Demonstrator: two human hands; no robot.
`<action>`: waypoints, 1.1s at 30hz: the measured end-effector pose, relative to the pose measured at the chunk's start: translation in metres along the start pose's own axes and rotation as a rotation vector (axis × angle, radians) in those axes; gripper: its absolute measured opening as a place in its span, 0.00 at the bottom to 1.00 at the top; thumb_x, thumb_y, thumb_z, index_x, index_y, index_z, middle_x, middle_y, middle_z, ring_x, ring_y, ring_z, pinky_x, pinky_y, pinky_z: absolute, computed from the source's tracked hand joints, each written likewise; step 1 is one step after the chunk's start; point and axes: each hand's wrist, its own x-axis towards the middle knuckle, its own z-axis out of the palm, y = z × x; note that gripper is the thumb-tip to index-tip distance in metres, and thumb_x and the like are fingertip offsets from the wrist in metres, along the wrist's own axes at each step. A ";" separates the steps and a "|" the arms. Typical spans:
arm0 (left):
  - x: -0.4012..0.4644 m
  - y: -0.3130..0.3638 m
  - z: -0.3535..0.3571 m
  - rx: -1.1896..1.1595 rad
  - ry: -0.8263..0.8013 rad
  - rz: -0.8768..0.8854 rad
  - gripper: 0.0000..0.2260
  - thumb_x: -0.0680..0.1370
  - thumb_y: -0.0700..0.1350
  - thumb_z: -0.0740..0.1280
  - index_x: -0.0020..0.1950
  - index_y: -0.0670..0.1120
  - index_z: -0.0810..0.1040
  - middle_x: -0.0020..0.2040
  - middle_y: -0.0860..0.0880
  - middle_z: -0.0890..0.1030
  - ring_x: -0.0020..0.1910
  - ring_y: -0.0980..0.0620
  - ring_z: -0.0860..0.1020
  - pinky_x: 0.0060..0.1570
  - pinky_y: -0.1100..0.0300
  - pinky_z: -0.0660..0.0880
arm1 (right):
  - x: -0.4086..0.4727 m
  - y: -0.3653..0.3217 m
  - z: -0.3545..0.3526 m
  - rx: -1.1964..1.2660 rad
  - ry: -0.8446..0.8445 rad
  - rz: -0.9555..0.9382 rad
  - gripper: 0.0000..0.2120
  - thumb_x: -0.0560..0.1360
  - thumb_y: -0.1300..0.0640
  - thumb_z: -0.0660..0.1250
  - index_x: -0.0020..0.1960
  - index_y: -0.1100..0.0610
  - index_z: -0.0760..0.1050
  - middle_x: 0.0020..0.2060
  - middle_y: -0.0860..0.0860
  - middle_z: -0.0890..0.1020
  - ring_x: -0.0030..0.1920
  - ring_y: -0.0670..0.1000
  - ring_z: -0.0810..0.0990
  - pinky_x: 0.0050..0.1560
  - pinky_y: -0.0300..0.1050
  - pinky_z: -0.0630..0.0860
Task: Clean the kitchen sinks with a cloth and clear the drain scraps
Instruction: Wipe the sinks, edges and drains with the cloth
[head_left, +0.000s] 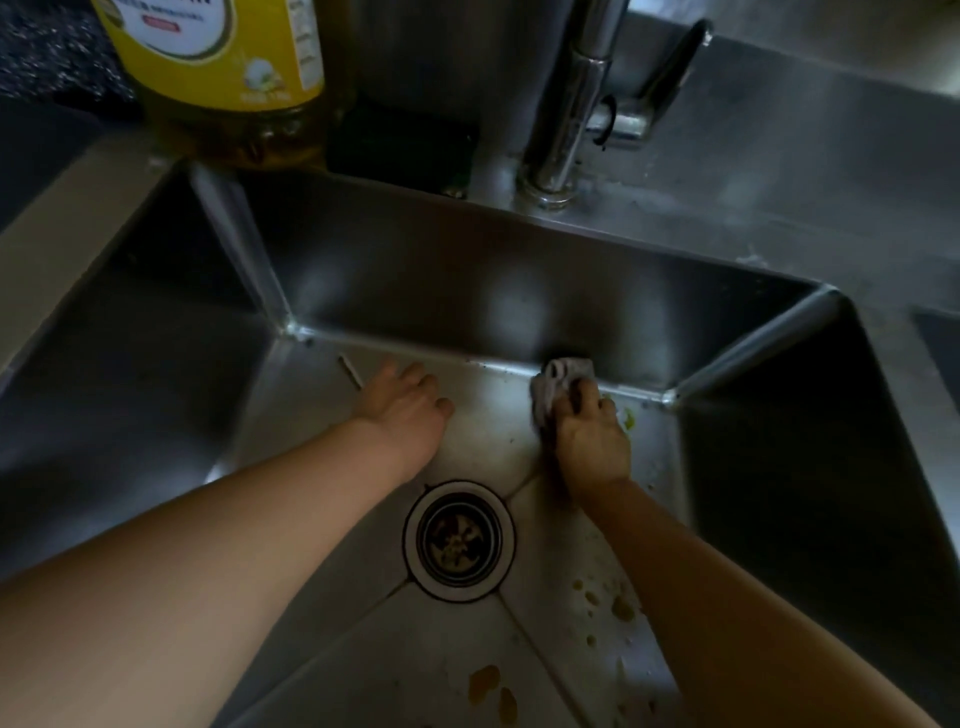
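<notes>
Nearest to us, yellowish scraps (485, 683) lie on the floor of the steel sink (156, 364), with more spots (618, 608) to the right. Just beyond, the round drain strainer (459, 540) holds bits of debris. Farther on, our left hand (402, 410) rests on the sink floor with fingers relaxed, holding nothing. Our right hand (589, 434) grips a crumpled grey cloth (556, 384) against the seam where floor meets far wall, a greenish scrap (628, 418) just right of it. Beyond the rim stand a chrome faucet (571, 104) and, left, a yellow dish soap bottle (218, 73).
</notes>
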 end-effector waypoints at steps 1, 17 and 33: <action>0.001 0.004 -0.001 -0.001 0.007 0.004 0.14 0.80 0.43 0.57 0.65 0.48 0.69 0.65 0.46 0.69 0.68 0.46 0.64 0.64 0.52 0.59 | -0.002 0.006 0.001 0.001 -0.013 0.035 0.24 0.80 0.60 0.54 0.75 0.58 0.56 0.72 0.62 0.57 0.64 0.64 0.66 0.58 0.56 0.71; 0.013 0.049 -0.034 -0.007 0.023 0.091 0.16 0.80 0.42 0.55 0.68 0.47 0.67 0.69 0.45 0.66 0.72 0.45 0.60 0.68 0.51 0.56 | -0.003 0.055 0.006 0.065 -0.074 0.139 0.27 0.79 0.63 0.49 0.77 0.57 0.47 0.72 0.63 0.57 0.68 0.65 0.61 0.63 0.59 0.70; 0.011 0.057 -0.036 0.016 -0.012 0.106 0.18 0.80 0.42 0.56 0.70 0.48 0.65 0.69 0.46 0.66 0.71 0.45 0.60 0.69 0.51 0.55 | -0.022 0.056 0.000 -0.021 -0.098 0.137 0.24 0.81 0.63 0.49 0.76 0.63 0.50 0.71 0.64 0.60 0.68 0.63 0.62 0.59 0.59 0.72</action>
